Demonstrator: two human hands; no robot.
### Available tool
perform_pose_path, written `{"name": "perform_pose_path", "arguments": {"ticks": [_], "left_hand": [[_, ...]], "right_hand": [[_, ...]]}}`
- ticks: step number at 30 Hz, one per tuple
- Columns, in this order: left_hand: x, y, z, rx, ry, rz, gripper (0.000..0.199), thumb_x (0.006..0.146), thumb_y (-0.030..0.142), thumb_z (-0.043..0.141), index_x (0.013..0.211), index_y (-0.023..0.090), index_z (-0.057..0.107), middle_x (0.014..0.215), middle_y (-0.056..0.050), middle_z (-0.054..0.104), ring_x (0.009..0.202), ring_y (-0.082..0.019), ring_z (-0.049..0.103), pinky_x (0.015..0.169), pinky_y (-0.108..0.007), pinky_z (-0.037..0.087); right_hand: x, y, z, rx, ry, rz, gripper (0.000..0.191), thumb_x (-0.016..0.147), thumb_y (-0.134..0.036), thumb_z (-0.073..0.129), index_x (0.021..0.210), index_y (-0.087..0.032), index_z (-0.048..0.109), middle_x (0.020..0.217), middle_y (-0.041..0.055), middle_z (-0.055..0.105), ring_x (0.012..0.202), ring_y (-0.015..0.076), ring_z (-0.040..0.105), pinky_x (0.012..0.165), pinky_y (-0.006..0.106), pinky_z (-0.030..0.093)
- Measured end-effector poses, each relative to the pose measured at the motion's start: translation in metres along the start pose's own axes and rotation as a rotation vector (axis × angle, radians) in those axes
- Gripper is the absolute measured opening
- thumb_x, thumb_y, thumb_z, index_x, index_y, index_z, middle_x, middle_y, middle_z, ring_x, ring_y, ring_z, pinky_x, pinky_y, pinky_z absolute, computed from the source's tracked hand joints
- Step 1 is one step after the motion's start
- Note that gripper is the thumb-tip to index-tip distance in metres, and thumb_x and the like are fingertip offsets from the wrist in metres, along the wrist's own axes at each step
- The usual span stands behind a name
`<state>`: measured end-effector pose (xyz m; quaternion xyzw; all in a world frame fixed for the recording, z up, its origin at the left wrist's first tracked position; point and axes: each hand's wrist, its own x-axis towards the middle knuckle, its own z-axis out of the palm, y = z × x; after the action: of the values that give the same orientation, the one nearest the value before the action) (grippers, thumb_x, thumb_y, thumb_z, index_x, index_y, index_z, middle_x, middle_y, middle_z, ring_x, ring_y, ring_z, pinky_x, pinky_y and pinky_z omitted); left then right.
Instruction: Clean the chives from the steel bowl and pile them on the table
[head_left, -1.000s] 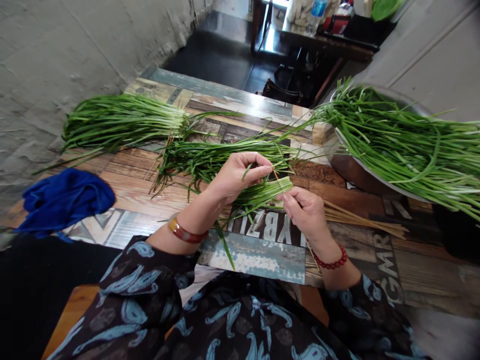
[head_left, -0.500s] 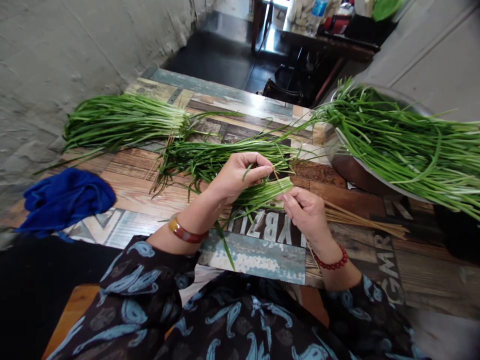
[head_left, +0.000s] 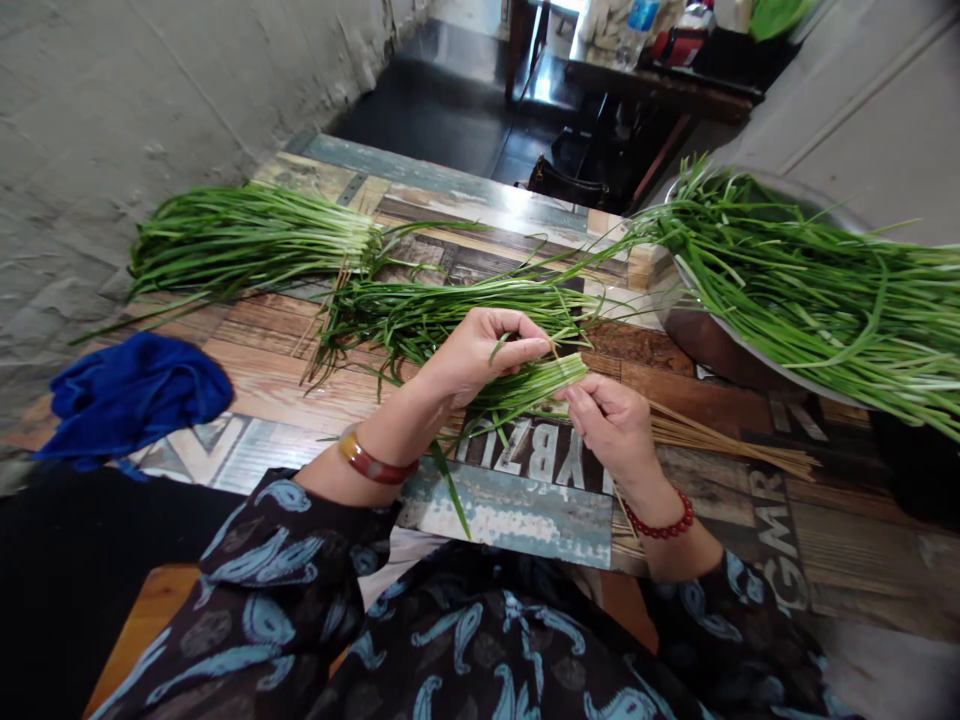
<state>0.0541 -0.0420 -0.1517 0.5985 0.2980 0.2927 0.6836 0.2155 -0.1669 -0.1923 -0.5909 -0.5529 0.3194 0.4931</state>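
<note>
A small bunch of garlic chives (head_left: 529,385) lies in front of me, its pale cut ends evenly lined up and pointing right. My left hand (head_left: 499,350) is above the bunch, thumb and fingers pinched at the upper end of a thin bamboo skewer (head_left: 554,348) that crosses the stems near their cut ends. A short green blade sticks out between its fingers. Below the cut ends, my right hand (head_left: 606,415) is closed in a pinch at the skewer's lower side, where the fingers hide most of what they grip. Behind the left hand lies another pile of chives (head_left: 450,305).
A metal bowl (head_left: 694,325) heaped with chives stands at the right. Loose bamboo skewers (head_left: 735,440) lie beside my right hand. A large chive bundle (head_left: 255,240) and a blue cloth (head_left: 139,395) are on the left of the patterned table (head_left: 517,510), near the wall.
Both hands keep almost the same pinch on the skewer at the bunch. The view has shifted very slightly; nothing else has visibly moved.
</note>
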Motion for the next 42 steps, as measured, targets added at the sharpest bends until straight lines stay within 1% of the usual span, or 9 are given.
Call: {"name": "perform_pose_path", "arguments": {"ticks": [4,7,10,13,16,24,34,38,42], "left_hand": [[0.001,0.0,-0.003,0.063,-0.087,0.025,0.024,0.072,0.033,0.077,0.067,0.011,0.07,0.066,-0.001,0.062,0.058,-0.008,0.049,0.055,-0.022,0.038],[0.004,-0.002,-0.006,0.108,-0.109,0.133,0.022,0.073,0.033,0.078,0.07,0.012,0.073,0.078,-0.005,0.068,0.075,-0.013,0.06,0.073,-0.026,0.047],[0.005,-0.003,-0.008,0.12,-0.114,0.168,0.024,0.075,0.036,0.077,0.079,0.013,0.076,0.091,-0.008,0.071,0.088,-0.017,0.063,0.082,-0.029,0.048],[0.004,-0.003,-0.007,0.11,-0.124,0.108,0.032,0.077,0.042,0.075,0.085,0.011,0.076,0.092,-0.009,0.072,0.085,-0.017,0.062,0.077,-0.028,0.048],[0.002,-0.003,-0.005,0.098,-0.142,0.055,0.038,0.077,0.047,0.074,0.084,0.01,0.075,0.084,-0.007,0.071,0.076,-0.015,0.059,0.07,-0.025,0.046],[0.002,-0.001,0.001,0.123,-0.148,0.029,0.03,0.077,0.039,0.068,0.066,0.012,0.065,0.062,0.002,0.055,0.058,-0.007,0.042,0.054,-0.021,0.033],[0.003,-0.001,0.002,0.155,-0.226,-0.008,0.029,0.075,0.04,0.069,0.067,0.012,0.064,0.063,0.001,0.054,0.059,-0.008,0.042,0.054,-0.021,0.031],[0.003,-0.003,0.001,0.194,-0.214,0.017,0.029,0.075,0.038,0.07,0.064,0.012,0.062,0.06,0.003,0.05,0.057,-0.007,0.038,0.053,-0.021,0.027],[0.003,-0.004,0.001,0.186,-0.225,0.013,0.028,0.076,0.036,0.069,0.065,0.011,0.062,0.06,0.003,0.048,0.057,-0.007,0.037,0.052,-0.02,0.027]], "right_hand": [[0.001,0.002,0.0,0.036,-0.011,0.01,0.026,0.097,-0.036,0.056,0.084,-0.018,0.069,0.051,-0.006,0.048,0.042,0.0069,0.04,0.043,0.021,0.031],[0.002,0.003,0.001,0.11,-0.019,0.032,0.026,0.098,-0.036,0.055,0.084,-0.018,0.068,0.051,-0.0063,0.048,0.042,0.0066,0.038,0.042,0.02,0.03],[0.003,0.001,0.003,0.182,-0.017,0.059,0.026,0.097,-0.036,0.056,0.084,-0.018,0.068,0.05,-0.007,0.047,0.04,0.0061,0.036,0.04,0.02,0.028],[0.004,0.0,0.003,0.223,-0.02,0.076,0.026,0.097,-0.037,0.056,0.083,-0.018,0.068,0.049,-0.0072,0.046,0.039,0.006,0.035,0.04,0.02,0.027],[0.004,-0.001,0.004,0.239,-0.019,0.081,0.025,0.096,-0.037,0.057,0.083,-0.018,0.067,0.049,-0.0074,0.045,0.039,0.0058,0.035,0.04,0.02,0.027],[0.002,0.006,0.005,0.177,-0.012,0.066,0.028,0.097,-0.04,0.057,0.085,-0.018,0.067,0.052,-0.0067,0.048,0.041,0.0062,0.036,0.041,0.02,0.029],[0.004,0.004,0.004,0.108,-0.005,0.08,0.028,0.096,-0.042,0.056,0.084,-0.017,0.066,0.051,-0.0065,0.048,0.042,0.0069,0.039,0.042,0.021,0.03],[0.005,0.002,0.005,0.117,0.022,0.104,0.027,0.093,-0.043,0.059,0.083,-0.018,0.061,0.052,-0.0065,0.049,0.042,0.0068,0.04,0.041,0.021,0.03],[0.007,-0.002,0.01,0.248,0.054,0.123,0.028,0.088,-0.044,0.066,0.101,-0.021,0.055,0.054,-0.0089,0.048,0.041,0.0076,0.04,0.04,0.021,0.031]]}}
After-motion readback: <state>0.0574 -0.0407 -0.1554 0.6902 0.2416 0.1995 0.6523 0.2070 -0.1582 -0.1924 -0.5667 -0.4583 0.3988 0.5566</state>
